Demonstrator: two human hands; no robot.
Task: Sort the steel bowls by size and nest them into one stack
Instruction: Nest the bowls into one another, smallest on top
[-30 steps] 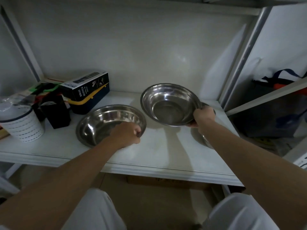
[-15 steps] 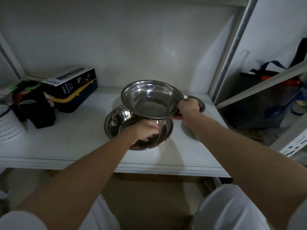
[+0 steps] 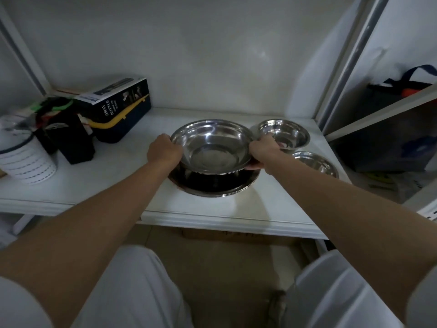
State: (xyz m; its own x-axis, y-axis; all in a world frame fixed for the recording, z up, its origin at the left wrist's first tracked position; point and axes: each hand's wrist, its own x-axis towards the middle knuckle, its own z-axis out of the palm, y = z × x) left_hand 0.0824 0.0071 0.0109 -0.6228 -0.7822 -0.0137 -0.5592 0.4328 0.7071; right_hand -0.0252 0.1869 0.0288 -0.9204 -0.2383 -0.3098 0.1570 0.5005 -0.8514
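Steel bowl [image 3: 211,146] gripped at opposite rims — left hand [image 3: 163,151], right hand [image 3: 263,149] — over larger bowl [image 3: 220,185]

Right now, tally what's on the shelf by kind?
Steel bowls: 4 (held bowl, big bowl beneath it, two smaller at right)
Boxes: 1 (spray bottle box)
White cups: 1
Black holders: 1
Total: 7

A white shelf [image 3: 118,185] carries three steel bowls [image 3: 212,185], a spray-bottle box [image 3: 118,107], a black holder [image 3: 73,143] and a white cup [image 3: 26,159].
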